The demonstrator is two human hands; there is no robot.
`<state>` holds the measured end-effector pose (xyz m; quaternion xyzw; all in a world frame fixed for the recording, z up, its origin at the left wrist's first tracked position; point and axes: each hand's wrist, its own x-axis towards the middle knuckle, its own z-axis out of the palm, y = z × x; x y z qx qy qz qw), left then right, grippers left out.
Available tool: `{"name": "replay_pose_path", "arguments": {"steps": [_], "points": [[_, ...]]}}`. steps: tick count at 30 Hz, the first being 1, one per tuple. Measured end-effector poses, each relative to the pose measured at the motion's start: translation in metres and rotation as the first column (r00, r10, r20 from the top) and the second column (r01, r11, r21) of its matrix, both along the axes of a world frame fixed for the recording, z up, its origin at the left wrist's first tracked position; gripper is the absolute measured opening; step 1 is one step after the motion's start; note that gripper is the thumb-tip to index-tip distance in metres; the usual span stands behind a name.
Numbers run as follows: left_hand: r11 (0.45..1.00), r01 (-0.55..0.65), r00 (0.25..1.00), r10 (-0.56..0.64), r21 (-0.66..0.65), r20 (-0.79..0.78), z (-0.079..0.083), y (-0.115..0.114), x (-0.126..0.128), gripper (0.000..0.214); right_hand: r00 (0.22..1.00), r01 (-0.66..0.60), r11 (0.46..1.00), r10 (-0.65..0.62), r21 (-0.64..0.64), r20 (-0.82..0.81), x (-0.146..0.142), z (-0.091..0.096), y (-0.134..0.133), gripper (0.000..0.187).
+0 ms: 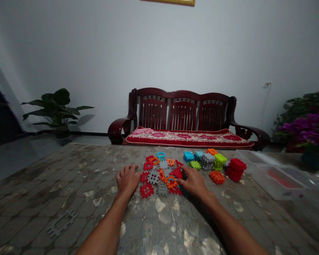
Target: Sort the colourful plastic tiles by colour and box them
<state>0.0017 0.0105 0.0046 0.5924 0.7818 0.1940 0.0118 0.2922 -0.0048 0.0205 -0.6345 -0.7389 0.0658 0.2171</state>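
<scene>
Loose plastic interlocking tiles with notched edges lie in a flat pile in the middle of the table, among them a red tile (146, 190), a grey tile (162, 189), an orange tile (171, 182) and a blue tile (161, 155). At the pile's left edge my left hand (128, 180) rests on the tablecloth, fingers stretched out and holding nothing. My right hand (193, 181) is at the pile's right side, thumb and fingers closed on a red interlocking tile (177, 173). Its fingertips are partly hidden behind that tile.
Sorted stacks stand at the back right: blue (188, 156), grey (208, 161), lime green (219, 162), orange (217, 177) and red (236, 169). Clear plastic boxes (278, 182) are farther right. A grey frame-shaped piece (61, 223) lies front left. Behind the table is a wooden bench (182, 106).
</scene>
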Motion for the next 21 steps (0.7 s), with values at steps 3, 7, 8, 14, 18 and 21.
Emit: {"name": "replay_pose_path", "arguments": {"steps": [3, 7, 8, 14, 18, 21], "points": [[1.000, -0.001, 1.000, 0.001, -0.021, 0.001, 0.002, -0.001, 0.000, 0.042, 0.997, 0.011, 1.000, -0.010, -0.014, 0.077, -0.003, 0.003, -0.003, 0.051], [1.000, -0.004, 1.000, 0.004, -0.020, -0.005, 0.003, -0.001, 0.001, 0.042, 0.997, -0.004, 1.000, 0.002, 0.022, 0.083, -0.002, -0.002, -0.002, 0.049], [1.000, -0.003, 1.000, 0.003, -0.020, -0.005, 0.003, -0.001, 0.001, 0.042, 0.997, -0.006, 0.999, 0.003, 0.036, 0.077, -0.001, -0.003, -0.002, 0.049], [0.999, -0.001, 1.000, 0.001, -0.033, -0.021, 0.001, 0.001, -0.001, 0.043, 1.000, -0.002, 0.993, 0.006, 0.119, -0.027, 0.005, -0.004, -0.001, 0.053], [1.000, 0.008, 0.999, -0.009, -0.028, -0.048, -0.003, 0.003, -0.003, 0.043, 0.983, 0.036, 0.972, 0.007, 0.230, -0.183, 0.033, 0.015, 0.009, 0.055], [1.000, 0.009, 0.998, -0.010, -0.012, -0.058, -0.006, 0.005, -0.005, 0.042, 0.954, 0.127, 0.954, -0.043, 0.270, -0.298, 0.072, 0.036, 0.017, 0.057]]}}
